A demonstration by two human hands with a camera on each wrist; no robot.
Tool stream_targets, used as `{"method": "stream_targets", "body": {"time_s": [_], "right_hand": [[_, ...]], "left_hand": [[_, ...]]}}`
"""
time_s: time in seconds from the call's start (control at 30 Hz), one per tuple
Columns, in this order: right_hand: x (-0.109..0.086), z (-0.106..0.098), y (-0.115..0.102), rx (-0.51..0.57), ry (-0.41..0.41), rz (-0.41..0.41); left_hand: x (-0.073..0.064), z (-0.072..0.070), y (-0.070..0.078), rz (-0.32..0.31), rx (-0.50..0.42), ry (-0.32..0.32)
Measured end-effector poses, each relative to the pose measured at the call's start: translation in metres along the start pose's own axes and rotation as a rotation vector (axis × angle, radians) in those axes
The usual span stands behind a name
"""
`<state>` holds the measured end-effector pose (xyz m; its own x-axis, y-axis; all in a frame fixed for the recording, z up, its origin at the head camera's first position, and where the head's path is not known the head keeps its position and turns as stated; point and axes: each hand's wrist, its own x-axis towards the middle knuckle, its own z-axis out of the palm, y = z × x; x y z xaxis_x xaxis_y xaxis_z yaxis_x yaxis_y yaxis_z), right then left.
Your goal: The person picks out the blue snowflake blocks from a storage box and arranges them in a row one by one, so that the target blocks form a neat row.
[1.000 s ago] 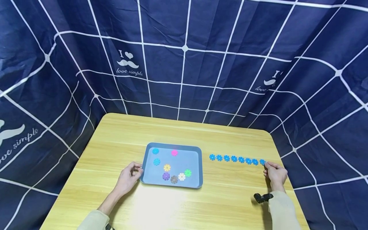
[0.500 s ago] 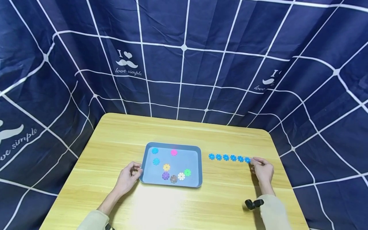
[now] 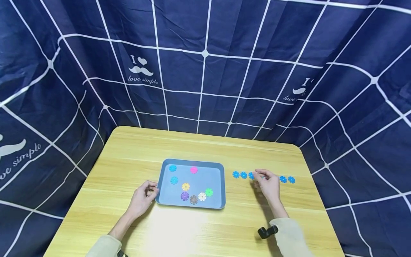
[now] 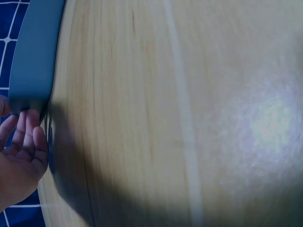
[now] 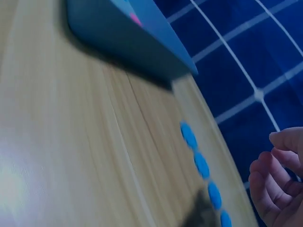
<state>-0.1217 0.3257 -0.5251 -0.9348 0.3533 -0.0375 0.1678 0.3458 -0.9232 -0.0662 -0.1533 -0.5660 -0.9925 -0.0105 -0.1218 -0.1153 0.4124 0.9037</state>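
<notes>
My left hand (image 3: 142, 199) grips the left edge of a grey-blue tray (image 3: 207, 178), its fingertips at the tray wall in the left wrist view. Inside lie light-blue snowflake discs (image 3: 174, 180), a pink disc (image 3: 194, 170), an orange one (image 3: 186, 186), and purple, brown, white and green ones nearer the front. Right of the tray runs a row of blue snowflake discs (image 3: 243, 175). Over its middle passes my right hand (image 3: 268, 185), hiding part of the row. Its fingers (image 5: 267, 182) are loosely bent, with nothing visible between them and the thumb.
The wooden table (image 3: 192, 232) carries the tray and the row. Two blue discs (image 3: 287, 179) show at the row's right end. A dark blue curtain (image 3: 179, 107) with white lines hangs behind and beside the table.
My right hand has moved left from the row's right end to above its middle, uncovering the right-end discs. The left hand has stayed at the tray.
</notes>
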Motion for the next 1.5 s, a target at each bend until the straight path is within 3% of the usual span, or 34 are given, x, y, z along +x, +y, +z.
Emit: {"method": "stream_targets", "body": {"time_s": [0.47, 0.93, 1.2, 1.5], "right_hand": [[-0.042, 0.083, -0.050, -0.121, -0.254, -0.180], [-0.065, 0.157, -0.066, -0.199, -0.475, -0.350], [-0.069, 0.195, -0.065, -0.235, -0.562, -0.336], [-0.072, 0.226, -0.068, -0.363, -0.583, -0.335]], "left_hand": [[-0.001, 0.000, -0.001, -0.005, -0.019, -0.006], [0.000, 0.001, 0.000, -0.003, 0.001, 0.004], [0.000, 0.001, -0.001, 0.014, 0.001, 0.005], [0.000, 0.001, 0.000, 0.007, 0.015, 0.005]]}}
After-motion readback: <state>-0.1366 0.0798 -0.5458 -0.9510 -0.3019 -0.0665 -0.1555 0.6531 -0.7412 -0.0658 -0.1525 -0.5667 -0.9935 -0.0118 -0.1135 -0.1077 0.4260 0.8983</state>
